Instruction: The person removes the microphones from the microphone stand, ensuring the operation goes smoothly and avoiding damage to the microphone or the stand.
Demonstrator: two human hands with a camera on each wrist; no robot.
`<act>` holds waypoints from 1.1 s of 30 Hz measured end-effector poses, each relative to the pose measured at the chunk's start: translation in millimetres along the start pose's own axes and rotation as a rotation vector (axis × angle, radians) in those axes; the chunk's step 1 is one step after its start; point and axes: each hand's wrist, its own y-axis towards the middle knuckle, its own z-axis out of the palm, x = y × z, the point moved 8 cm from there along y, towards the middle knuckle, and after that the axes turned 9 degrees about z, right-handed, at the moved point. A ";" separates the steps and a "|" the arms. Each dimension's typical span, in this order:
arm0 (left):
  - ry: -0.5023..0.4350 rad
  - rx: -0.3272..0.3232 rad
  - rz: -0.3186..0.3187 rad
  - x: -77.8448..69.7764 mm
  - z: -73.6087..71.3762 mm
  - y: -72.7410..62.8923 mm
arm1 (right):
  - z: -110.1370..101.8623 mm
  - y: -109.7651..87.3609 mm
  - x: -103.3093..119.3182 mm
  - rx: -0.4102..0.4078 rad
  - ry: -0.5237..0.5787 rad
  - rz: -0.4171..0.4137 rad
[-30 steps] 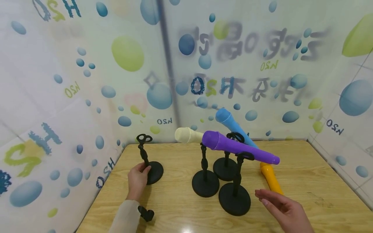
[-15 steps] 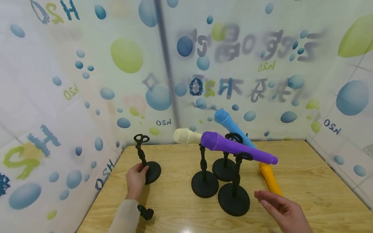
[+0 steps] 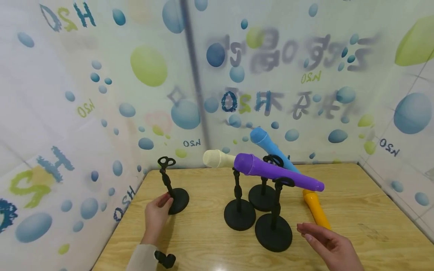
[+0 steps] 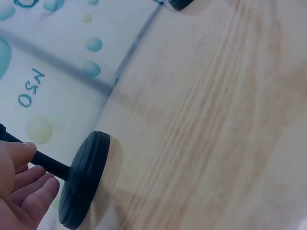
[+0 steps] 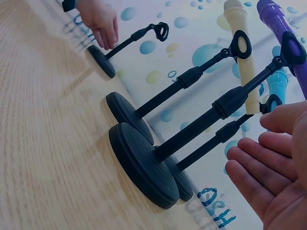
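Note:
At the left of the table stands a black microphone stand (image 3: 167,180) with a bare clip on top. My left hand (image 3: 154,218) is at its lower pole; in the left wrist view the thumb overlaps the pole and the loose fingers (image 4: 36,191) lie below it, above the round base (image 4: 86,182). My right hand (image 3: 333,244) hovers with extended, slightly bent fingers and nothing in it. Just left of it is a stand (image 3: 275,231) bearing a purple microphone (image 3: 274,171). Behind are a stand (image 3: 239,215) with a cream microphone (image 3: 217,159) and one (image 3: 262,197) with a blue microphone (image 3: 271,145).
An orange-yellow microphone (image 3: 318,210) lies on the wooden table (image 3: 203,244), beyond my right fingertips. Printed sheets (image 3: 183,75) with bubbles and lettering enclose the table's back and sides. A small black device (image 3: 165,259) is worn at my left wrist.
My left hand has loosened and drawn back slightly to the left from the bare stand's pole. That stand stays upright in its place. The right hand holds its pose.

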 end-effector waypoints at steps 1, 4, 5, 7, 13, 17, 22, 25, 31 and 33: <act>-0.008 0.015 -0.004 -1.1 -0.4 -3.8 | 0.2 0.3 -0.5 0.001 -0.001 0.002; -0.037 0.060 0.003 -5.7 1.4 -14.1 | 0.5 1.5 -2.3 0.006 -0.009 0.012; -0.052 0.074 0.008 -7.8 3.2 -17.5 | 0.3 1.8 -3.0 0.008 -0.012 0.016; -0.079 0.095 0.020 -11.8 6.9 -23.7 | -0.3 2.3 -3.8 0.010 -0.017 0.017; -0.129 0.177 0.050 -25.6 23.8 -40.2 | -2.4 2.4 -3.1 0.015 -0.014 0.005; -0.156 0.241 0.071 -33.3 36.3 -52.9 | -3.4 1.6 -2.8 0.021 -0.015 0.007; -0.172 0.302 0.107 -42.0 50.9 -64.8 | -6.2 0.7 -3.9 0.010 -0.029 0.010; -0.171 0.358 0.124 -46.6 60.6 -70.4 | -8.2 0.2 -4.8 -0.003 -0.031 0.000; -0.227 0.521 0.186 -60.9 83.6 -82.7 | -11.3 -1.0 -4.9 -0.026 -0.020 -0.038; -0.257 0.567 0.199 -66.2 90.6 -87.2 | -11.8 -1.5 -4.5 -0.032 -0.016 -0.052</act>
